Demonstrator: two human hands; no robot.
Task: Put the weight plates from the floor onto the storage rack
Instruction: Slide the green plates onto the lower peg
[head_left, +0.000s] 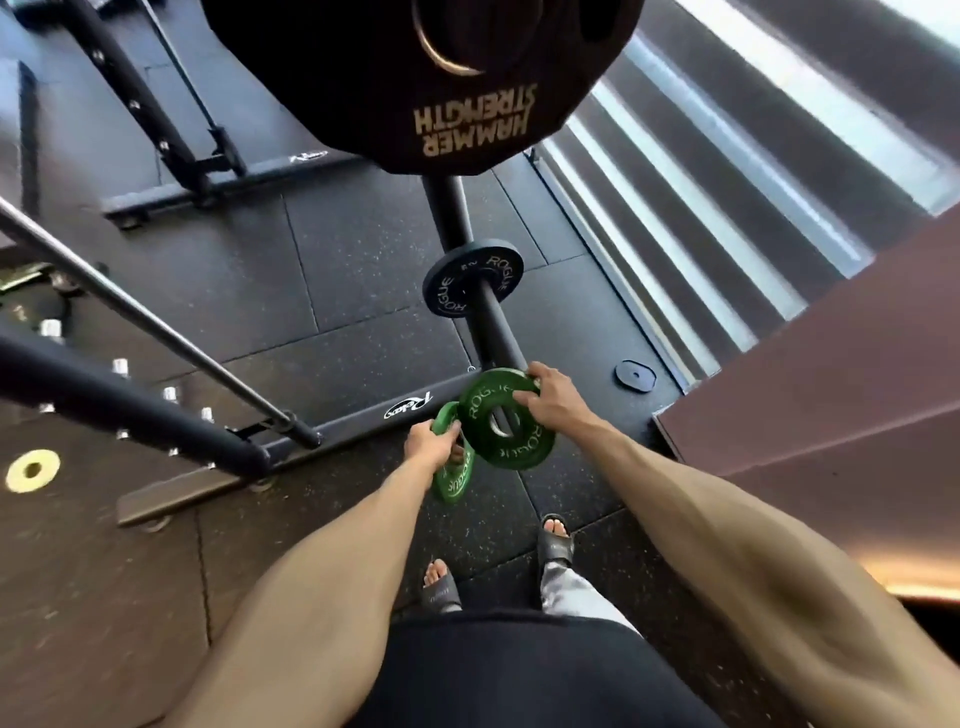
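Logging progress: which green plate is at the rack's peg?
The green plate gripped by the right hand: its hole sits at the end of the peg. The other green plate hangs lower in the left hand, off the peg.

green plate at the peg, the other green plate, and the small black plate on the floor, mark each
green plate at the peg (522, 449): head view, lower face
other green plate (453, 487): head view, lower rim
small black plate (644, 378): head view, top face
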